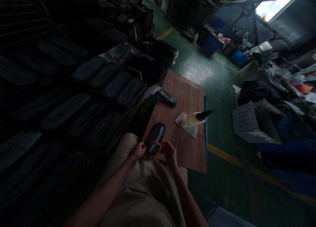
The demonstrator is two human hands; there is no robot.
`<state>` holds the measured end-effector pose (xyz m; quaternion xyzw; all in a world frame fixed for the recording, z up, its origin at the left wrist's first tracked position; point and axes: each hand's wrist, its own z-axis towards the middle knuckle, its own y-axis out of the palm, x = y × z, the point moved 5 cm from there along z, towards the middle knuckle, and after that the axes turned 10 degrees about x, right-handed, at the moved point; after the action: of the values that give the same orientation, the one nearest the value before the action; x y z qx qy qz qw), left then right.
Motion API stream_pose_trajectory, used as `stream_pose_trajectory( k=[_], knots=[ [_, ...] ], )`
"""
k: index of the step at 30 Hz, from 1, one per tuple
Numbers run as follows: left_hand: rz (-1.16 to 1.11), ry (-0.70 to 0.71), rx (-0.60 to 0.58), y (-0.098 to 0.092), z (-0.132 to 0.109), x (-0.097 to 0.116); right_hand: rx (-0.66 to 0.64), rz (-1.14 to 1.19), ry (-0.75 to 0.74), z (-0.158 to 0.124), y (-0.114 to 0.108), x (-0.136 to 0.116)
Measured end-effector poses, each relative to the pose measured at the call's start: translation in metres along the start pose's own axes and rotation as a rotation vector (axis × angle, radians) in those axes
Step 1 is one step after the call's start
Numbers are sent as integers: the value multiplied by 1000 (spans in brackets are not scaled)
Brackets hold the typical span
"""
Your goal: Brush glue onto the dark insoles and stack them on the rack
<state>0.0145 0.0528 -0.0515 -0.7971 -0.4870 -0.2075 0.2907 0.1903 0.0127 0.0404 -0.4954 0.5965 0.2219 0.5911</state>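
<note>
A dark shoe sole [156, 138] lies at the near left edge of the wooden board [185, 98], with a shiny wet-looking streak along its top. My left hand [140, 150] is closed at the sole's near left edge and appears to pinch it. Between the fingers of my right hand [169, 150] is a thin orange stick [158, 143], perhaps a brush; its tip reaches over the sole. Farther up the board, one or two more dark soles [166, 98] lie together, also with a shiny top. To the right, a pale yellowish container [189, 120] with a black tapered end rests on white paper [194, 131].
At left, racks carry many rows of dark soles [129, 90]. Dark stacks topped with papers [118, 52] stand beyond them. The green floor [223, 121] has yellow lines. A white crate [244, 121] and blue bins [211, 42] stand to the right. Much of the left is dark.
</note>
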Motion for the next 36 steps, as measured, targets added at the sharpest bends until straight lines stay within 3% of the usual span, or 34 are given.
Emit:
stream_pose_trajectory(
  k=[4, 8, 15, 29, 36],
  knots=[
    [-14, -32, -3, -1, -2, 2, 108, -12, -123, 37, -2, -13],
    [-19, -29, -13, 0, -2, 2, 136, -34, -242, 58, 1, -27],
    [-39, -18, -21, 0, 1, -1, 115, -239, -344, 53, 14, -25],
    [-89, -57, -39, -6, -15, 10, -120, -7, -74, -37, 7, -8],
    [-83, -53, -26, -7, -16, 10, -121, 156, 134, -38, -1, 5]
  ],
)
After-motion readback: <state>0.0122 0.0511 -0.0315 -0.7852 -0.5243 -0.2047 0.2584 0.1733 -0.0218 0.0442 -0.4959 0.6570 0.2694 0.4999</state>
